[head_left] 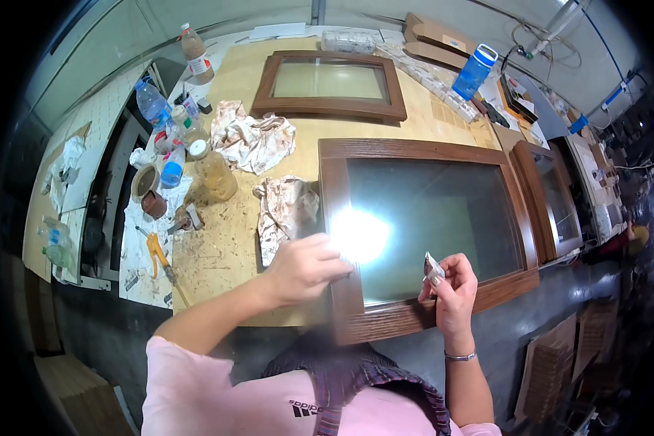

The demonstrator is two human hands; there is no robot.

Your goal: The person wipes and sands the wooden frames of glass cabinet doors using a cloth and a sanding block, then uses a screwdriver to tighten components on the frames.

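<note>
A brown wooden frame with a glass pane point(443, 211) lies in front of me, its near edge reaching past the table's front edge. My right hand point(454, 287) is over its lower right part, pinching a small folded pale scrap point(432, 266) with brown stains; I cannot tell whether it is paper or cloth. My left hand point(305, 269) is closed, fingers curled, at the frame's left side piece. Whatever it may hold is hidden. Just beyond that hand is a crumpled, brown-stained white rag point(283, 207). Bright light glares off the glass.
Another glazed frame point(330, 105) lies at the back, and one more point(548, 192) at the right. On the left stand a jar of yellowish liquid point(216, 178), several bottles and yellow-handled pliers point(156, 254). A second stained rag point(251, 138) and a blue bottle point(475, 73) lie farther back.
</note>
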